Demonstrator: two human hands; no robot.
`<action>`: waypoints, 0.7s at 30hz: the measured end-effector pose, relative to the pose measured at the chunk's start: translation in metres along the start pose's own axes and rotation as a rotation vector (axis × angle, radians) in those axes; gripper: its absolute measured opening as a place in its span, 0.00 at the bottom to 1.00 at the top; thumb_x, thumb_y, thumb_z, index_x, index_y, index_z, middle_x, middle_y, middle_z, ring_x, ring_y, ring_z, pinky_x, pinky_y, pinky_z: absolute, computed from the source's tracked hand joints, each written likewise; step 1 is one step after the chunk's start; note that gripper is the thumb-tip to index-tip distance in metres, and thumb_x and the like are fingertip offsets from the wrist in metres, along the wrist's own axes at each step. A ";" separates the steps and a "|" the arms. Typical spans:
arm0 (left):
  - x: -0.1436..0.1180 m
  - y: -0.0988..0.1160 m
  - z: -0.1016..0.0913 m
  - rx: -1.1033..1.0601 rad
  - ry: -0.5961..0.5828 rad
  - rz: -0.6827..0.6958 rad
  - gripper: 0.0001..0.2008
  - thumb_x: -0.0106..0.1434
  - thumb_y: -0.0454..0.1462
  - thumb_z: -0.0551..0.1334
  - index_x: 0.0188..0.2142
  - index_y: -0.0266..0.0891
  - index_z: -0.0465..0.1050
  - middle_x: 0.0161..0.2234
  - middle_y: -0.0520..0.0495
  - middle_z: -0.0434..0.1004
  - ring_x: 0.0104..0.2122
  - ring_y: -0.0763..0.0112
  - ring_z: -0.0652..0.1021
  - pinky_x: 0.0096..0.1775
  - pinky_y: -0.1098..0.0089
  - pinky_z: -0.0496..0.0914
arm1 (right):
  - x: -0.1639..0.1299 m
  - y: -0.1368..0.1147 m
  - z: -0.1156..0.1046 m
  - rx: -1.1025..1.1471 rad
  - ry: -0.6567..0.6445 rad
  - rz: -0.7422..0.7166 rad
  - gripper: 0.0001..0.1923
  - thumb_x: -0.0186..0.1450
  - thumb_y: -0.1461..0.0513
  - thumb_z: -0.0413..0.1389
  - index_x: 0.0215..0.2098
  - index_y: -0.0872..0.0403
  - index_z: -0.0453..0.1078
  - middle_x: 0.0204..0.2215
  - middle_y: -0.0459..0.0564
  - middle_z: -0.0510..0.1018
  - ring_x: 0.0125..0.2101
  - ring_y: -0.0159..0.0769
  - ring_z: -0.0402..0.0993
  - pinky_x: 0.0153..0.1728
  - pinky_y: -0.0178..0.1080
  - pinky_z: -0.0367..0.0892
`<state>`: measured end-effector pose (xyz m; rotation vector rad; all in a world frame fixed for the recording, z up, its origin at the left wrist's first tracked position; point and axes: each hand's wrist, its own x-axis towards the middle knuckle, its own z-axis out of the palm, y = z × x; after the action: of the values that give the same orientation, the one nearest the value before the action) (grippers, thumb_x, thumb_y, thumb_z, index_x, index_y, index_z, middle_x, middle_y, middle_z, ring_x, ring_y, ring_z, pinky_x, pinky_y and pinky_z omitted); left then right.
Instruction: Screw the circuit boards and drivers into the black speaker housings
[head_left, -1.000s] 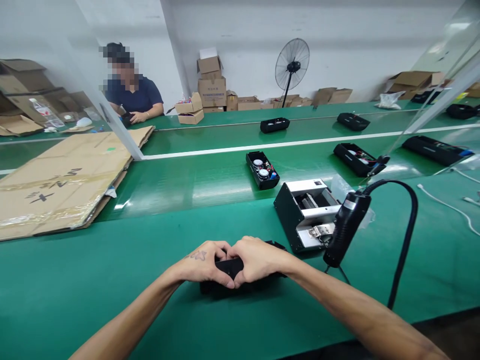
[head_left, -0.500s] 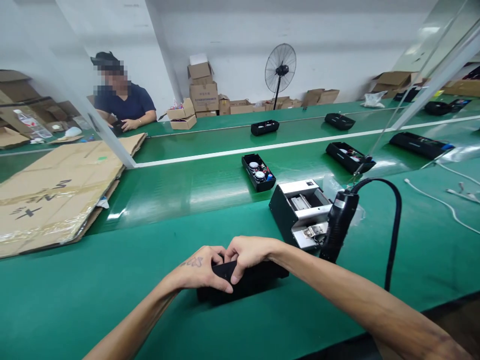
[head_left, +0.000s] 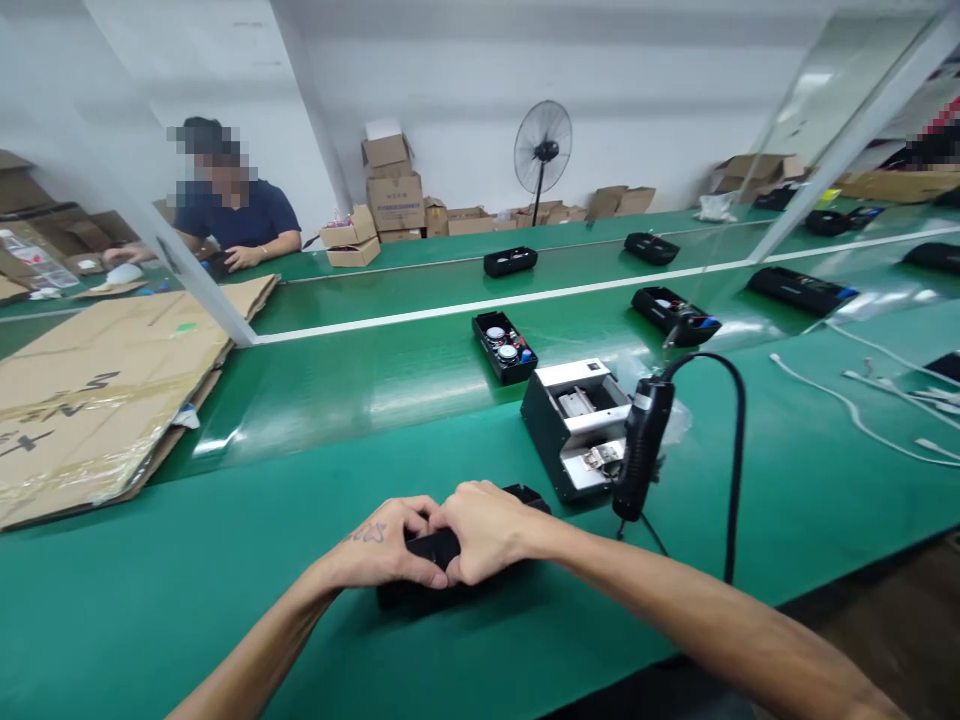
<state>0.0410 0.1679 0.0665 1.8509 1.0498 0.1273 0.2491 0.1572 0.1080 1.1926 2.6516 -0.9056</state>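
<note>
A long black plastic casing (head_left: 420, 592) lies on the green table mat close to me. Both hands sit on top of it, side by side and touching. My left hand (head_left: 386, 545) covers its left part with the thumb along the near edge. My right hand (head_left: 480, 530) presses down on its middle and right part, fingers curled over it. Only the casing's near side and far right corner (head_left: 525, 496) show past the hands.
A black powered screwdriver (head_left: 641, 450) on a thick cable hangs right of my hands, beside a black and white metal box (head_left: 574, 425). Open black casings ride the green belt (head_left: 337, 375) beyond. Flattened cardboard (head_left: 97, 385) lies left. A seated person (head_left: 229, 215) works at far left.
My right hand, which had lifted to pinch at the casing's top half a second ago, is pressed down on it again. The view has shifted right.
</note>
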 end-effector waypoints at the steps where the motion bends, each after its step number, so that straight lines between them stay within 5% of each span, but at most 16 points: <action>1: -0.004 -0.003 0.004 0.062 0.021 0.034 0.16 0.47 0.50 0.80 0.25 0.44 0.82 0.47 0.54 0.84 0.46 0.61 0.82 0.48 0.68 0.74 | -0.006 -0.006 0.005 -0.042 0.009 -0.006 0.22 0.61 0.52 0.68 0.52 0.50 0.83 0.37 0.52 0.89 0.37 0.52 0.86 0.31 0.42 0.68; 4: -0.019 -0.019 0.021 0.352 0.166 0.237 0.12 0.53 0.46 0.80 0.37 0.53 0.88 0.52 0.53 0.86 0.60 0.51 0.80 0.60 0.60 0.74 | -0.035 -0.018 0.024 -0.091 0.110 -0.074 0.22 0.64 0.56 0.67 0.54 0.56 0.80 0.45 0.60 0.89 0.45 0.56 0.87 0.47 0.50 0.76; 7: -0.031 -0.040 0.046 0.640 0.338 0.522 0.11 0.56 0.45 0.80 0.40 0.55 0.87 0.53 0.51 0.86 0.62 0.48 0.79 0.60 0.54 0.76 | -0.077 -0.005 0.043 0.104 0.615 -0.249 0.29 0.68 0.54 0.67 0.65 0.50 0.72 0.65 0.58 0.79 0.64 0.50 0.76 0.63 0.49 0.72; 11: -0.037 -0.059 0.085 0.763 0.540 0.714 0.10 0.62 0.44 0.75 0.29 0.48 0.78 0.50 0.51 0.87 0.71 0.45 0.69 0.69 0.48 0.64 | -0.122 0.057 0.053 0.065 1.544 0.180 0.19 0.72 0.60 0.63 0.60 0.47 0.74 0.56 0.58 0.80 0.58 0.51 0.79 0.58 0.57 0.77; 13: -0.035 -0.063 0.100 0.740 0.626 0.723 0.13 0.62 0.45 0.74 0.27 0.46 0.74 0.49 0.52 0.87 0.74 0.45 0.64 0.72 0.48 0.57 | -0.129 0.092 0.057 0.029 1.798 0.394 0.18 0.71 0.55 0.64 0.57 0.50 0.76 0.54 0.61 0.79 0.53 0.53 0.79 0.50 0.56 0.80; 17: -0.033 -0.066 0.112 0.717 0.652 0.698 0.14 0.63 0.46 0.74 0.28 0.45 0.73 0.51 0.52 0.86 0.74 0.44 0.64 0.74 0.47 0.55 | -0.124 0.134 0.068 0.320 1.603 0.554 0.29 0.71 0.46 0.62 0.62 0.54 0.73 0.53 0.63 0.83 0.50 0.54 0.81 0.50 0.58 0.79; 21: -0.035 -0.065 0.111 0.755 0.652 0.686 0.14 0.62 0.47 0.74 0.28 0.46 0.74 0.51 0.51 0.86 0.73 0.42 0.66 0.73 0.46 0.57 | -0.118 0.137 0.074 0.591 1.553 0.536 0.29 0.64 0.47 0.67 0.57 0.55 0.75 0.45 0.58 0.87 0.44 0.50 0.84 0.51 0.55 0.79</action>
<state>0.0349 0.0772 -0.0314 2.9272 0.8798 0.8878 0.4163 0.1102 0.0195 3.6783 2.3158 -0.7585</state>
